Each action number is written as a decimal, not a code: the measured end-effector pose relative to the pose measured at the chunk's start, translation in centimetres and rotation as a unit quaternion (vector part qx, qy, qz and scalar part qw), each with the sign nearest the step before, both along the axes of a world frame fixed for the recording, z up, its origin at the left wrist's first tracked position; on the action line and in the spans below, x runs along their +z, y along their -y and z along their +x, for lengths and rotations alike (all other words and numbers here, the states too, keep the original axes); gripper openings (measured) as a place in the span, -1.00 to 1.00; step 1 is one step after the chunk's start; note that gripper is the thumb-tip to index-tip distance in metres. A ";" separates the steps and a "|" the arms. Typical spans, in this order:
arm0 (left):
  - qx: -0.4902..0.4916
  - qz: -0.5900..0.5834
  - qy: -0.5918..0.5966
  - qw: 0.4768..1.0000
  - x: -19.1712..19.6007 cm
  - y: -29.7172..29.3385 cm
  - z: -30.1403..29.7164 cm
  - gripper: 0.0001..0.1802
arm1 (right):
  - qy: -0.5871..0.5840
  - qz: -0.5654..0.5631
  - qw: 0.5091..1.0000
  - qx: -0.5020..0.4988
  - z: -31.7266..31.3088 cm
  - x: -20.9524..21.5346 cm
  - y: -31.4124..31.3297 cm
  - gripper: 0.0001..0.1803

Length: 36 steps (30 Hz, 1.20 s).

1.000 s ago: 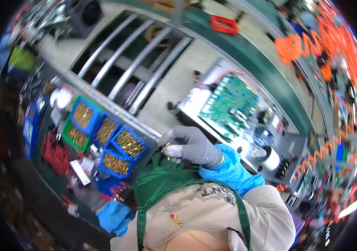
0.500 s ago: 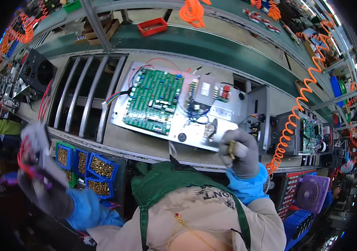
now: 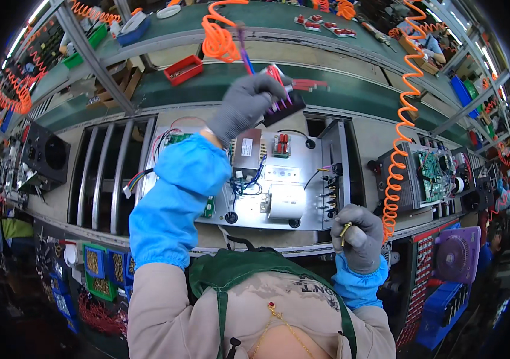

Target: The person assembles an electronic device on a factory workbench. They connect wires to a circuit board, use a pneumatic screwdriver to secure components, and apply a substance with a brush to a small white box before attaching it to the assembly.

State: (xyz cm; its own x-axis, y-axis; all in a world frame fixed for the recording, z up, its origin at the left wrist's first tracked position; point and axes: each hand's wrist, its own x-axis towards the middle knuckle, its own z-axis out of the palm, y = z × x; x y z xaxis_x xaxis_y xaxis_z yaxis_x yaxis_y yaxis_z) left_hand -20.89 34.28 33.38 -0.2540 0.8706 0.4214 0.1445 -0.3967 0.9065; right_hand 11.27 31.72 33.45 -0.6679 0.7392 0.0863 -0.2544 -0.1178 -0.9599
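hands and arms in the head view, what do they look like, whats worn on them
The left hand and right hand both wear grey fabric gloves. Above these come bright blue, wrinkled sleeve covers, the left one gathered at its upper end. Loose beige sleeves show beyond the covers.

"What covers the person's fingers (image 3: 264, 85)?"
"Grey knit gloves (image 3: 365, 244)."
"And behind the fingers?"
"Gathered blue oversleeves (image 3: 174, 194), then beige sleeves (image 3: 156, 299); farthest back, a green apron (image 3: 231, 267) and a red-stoned gold necklace (image 3: 272, 307)."
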 end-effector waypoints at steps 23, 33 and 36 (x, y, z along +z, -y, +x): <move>-0.065 -0.145 -0.069 0.985 -6.2 0.6 3.3 -0.71 | 0.373 0.419 0.820 0.113 -11.2 -0.6 -14.2 -0.81; 0.007 -0.049 -0.157 0.986 -7.6 0.3 3.6 -0.68 | 0.379 0.601 0.691 0.132 -11.1 -2.0 -15.3 -0.85; 0.042 -0.055 -0.166 0.984 -7.3 0.4 3.8 -0.74 | 0.349 0.581 0.729 0.094 -10.9 -2.4 -15.0 -0.85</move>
State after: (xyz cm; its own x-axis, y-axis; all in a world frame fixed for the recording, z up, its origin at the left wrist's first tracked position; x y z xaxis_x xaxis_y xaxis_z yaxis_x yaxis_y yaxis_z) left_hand -17.08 33.87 26.06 -0.1918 0.8970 0.3983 0.4678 -0.2732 0.8406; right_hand 0.32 46.72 31.09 -0.9290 0.3277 0.1721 0.2603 0.9089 -0.3259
